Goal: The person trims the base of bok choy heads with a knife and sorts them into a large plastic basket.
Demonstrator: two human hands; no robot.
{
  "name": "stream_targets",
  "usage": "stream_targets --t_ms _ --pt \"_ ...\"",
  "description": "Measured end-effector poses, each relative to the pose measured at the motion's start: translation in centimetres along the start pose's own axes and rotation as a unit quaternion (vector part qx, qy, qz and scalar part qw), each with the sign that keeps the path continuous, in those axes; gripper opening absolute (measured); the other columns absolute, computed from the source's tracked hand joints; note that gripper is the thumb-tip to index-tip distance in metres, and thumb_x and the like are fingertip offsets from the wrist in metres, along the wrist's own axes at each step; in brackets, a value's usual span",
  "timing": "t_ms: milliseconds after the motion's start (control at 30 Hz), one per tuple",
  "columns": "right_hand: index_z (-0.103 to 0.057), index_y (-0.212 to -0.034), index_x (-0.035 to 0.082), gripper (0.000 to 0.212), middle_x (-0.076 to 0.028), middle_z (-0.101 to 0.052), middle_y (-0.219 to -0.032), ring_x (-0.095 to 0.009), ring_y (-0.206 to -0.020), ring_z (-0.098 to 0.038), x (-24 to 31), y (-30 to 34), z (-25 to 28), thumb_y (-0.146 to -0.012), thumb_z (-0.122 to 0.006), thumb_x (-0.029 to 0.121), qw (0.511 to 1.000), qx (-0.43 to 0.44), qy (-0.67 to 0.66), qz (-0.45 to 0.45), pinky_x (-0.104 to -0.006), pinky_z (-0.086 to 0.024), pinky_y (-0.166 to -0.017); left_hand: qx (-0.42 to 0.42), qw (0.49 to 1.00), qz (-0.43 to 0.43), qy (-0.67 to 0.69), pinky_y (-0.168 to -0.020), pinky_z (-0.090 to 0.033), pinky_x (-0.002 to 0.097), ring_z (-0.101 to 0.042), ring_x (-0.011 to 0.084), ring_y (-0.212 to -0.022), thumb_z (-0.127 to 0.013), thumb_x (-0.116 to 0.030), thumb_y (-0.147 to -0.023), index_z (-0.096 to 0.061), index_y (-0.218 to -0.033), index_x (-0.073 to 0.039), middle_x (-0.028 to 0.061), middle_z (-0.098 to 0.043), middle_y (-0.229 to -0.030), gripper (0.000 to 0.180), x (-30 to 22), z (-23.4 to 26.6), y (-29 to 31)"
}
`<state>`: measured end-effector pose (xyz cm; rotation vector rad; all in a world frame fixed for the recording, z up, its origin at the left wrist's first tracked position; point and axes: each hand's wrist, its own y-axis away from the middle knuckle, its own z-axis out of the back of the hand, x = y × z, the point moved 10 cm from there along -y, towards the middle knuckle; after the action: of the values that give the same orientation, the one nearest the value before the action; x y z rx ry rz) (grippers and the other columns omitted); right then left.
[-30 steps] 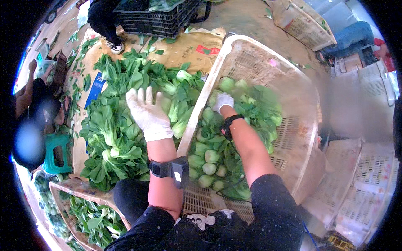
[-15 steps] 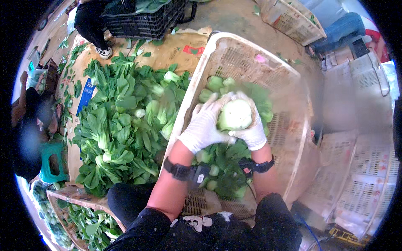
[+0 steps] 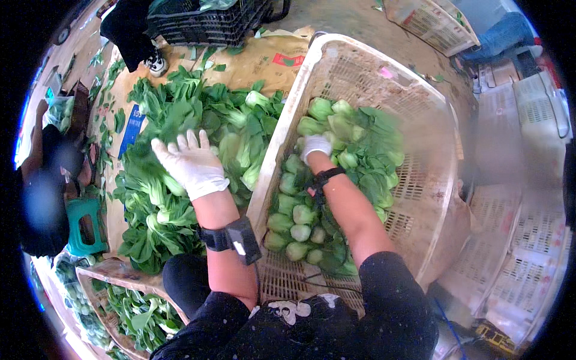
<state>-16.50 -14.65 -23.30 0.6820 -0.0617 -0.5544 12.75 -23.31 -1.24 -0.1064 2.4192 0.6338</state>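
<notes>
Head view: left grip [image 3: 191, 170], white-gloved, was released with fingers spread, above the loose leafy greens [image 3: 159, 222] on the brown sheeting [image 3: 258, 66]; couldn't tell if it touched leaf. The pile lay along the outside of the left rim of the pale crate [image 3: 360, 66].

Right grip [image 3: 316, 146] was down inside the crate, close by the left rim, on the far-left corner's side of the packed heads [image 3: 303, 214]. Fingertips hidden, so couldn't tell whether it grasped a head. Packed heads showed pale butts toward the left rim, with leaves lying toward the right rim.

Handling notes, judgement only: matching that butt/leaf direction looked like the tidy way. Right grip did best seating firm bases snugly and not pressing on leaves. Left grip was better off taking greens low at the thick stems, since leaf tips likely tore, and lifting them well over the rim.
</notes>
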Motion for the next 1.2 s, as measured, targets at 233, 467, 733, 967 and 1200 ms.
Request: stream_targets --t_ms 233,467,733,967,1200 --pt "-0.061 -0.113 0.008 0.048 -0.009 -0.062 -0.112 -0.02 -0.105 -0.059 -10.9 7.8 1.1 -0.067 -0.074 0.011 0.801 -0.168 -0.553 0.154 -0.0295 -0.043 -0.094 0.191 0.963 0.095 -0.166 -0.095 -0.035 0.0362 -0.05 0.0247 -0.117 -0.049 -0.042 -0.091 -0.046 -0.13 -0.005 0.0142 -0.054 -0.126 0.053 5.6 -5.5 3.9" --pt "-0.056 -0.108 0.008 0.047 -0.011 -0.055 -0.117 -0.025 -0.113 -0.051 -13.7 21.5 11.2 -0.064 -0.07 -0.001 0.656 -0.464 -0.534 0.264 -0.0356 -0.043 -0.096 0.567 0.623 -0.05 -0.537 -0.105 -0.032 0.0361 -0.043 0.031 -0.125 -0.08 -0.034 -0.065 -0.037 -0.137 0.0 0.0243 -0.045 -0.133 0.09 14.0 -8.5 13.8" --pt "-0.055 -0.12 0.01 0.053 -0.01 -0.049 -0.133 -0.022 -0.124 -0.045 -12.0 22.4 17.2 -0.069 -0.067 0.001 0.574 -0.31 -0.632 0.418 -0.0364 -0.038 -0.1 0.452 0.761 -0.027 -0.464 -0.095 -0.042 0.031 -0.055 0.0164 -0.104 -0.062 0.0 -0.073 -0.054 -0.122 -0.002 0.0062 -0.06 -0.113 0.049 10.7 -8.4 10.1" --pt "-0.057 -0.116 0.009 0.056 -0.016 -0.06 -0.117 -0.031 -0.106 -0.059 -14.5 0.0 2.6 -0.072 -0.069 0.04 0.944 -0.162 -0.285 0.042 -0.0388 -0.048 -0.088 0.088 0.976 0.182 -0.076 -0.077 -0.05 0.0377 -0.06 0.0223 -0.101 -0.062 -0.021 -0.085 -0.056 -0.111 -0.009 0.0088 -0.063 -0.105 0.03 7.6 -1.6 1.5" --pt "-0.053 -0.111 0.017 0.059 -0.012 -0.062 -0.105 -0.027 -0.1 -0.061 -9.4 -2.7 0.0 -0.065 -0.076 0.044 0.984 -0.13 -0.069 -0.099 -0.0406 -0.051 -0.081 0.092 0.995 -0.033 -0.031 -0.105 -0.032 0.0483 -0.038 0.0364 -0.129 -0.052 -0.048 -0.087 0.009 -0.146 -0.012 0.0169 -0.018 -0.15 0.092 -0.2 -3.4 2.4"
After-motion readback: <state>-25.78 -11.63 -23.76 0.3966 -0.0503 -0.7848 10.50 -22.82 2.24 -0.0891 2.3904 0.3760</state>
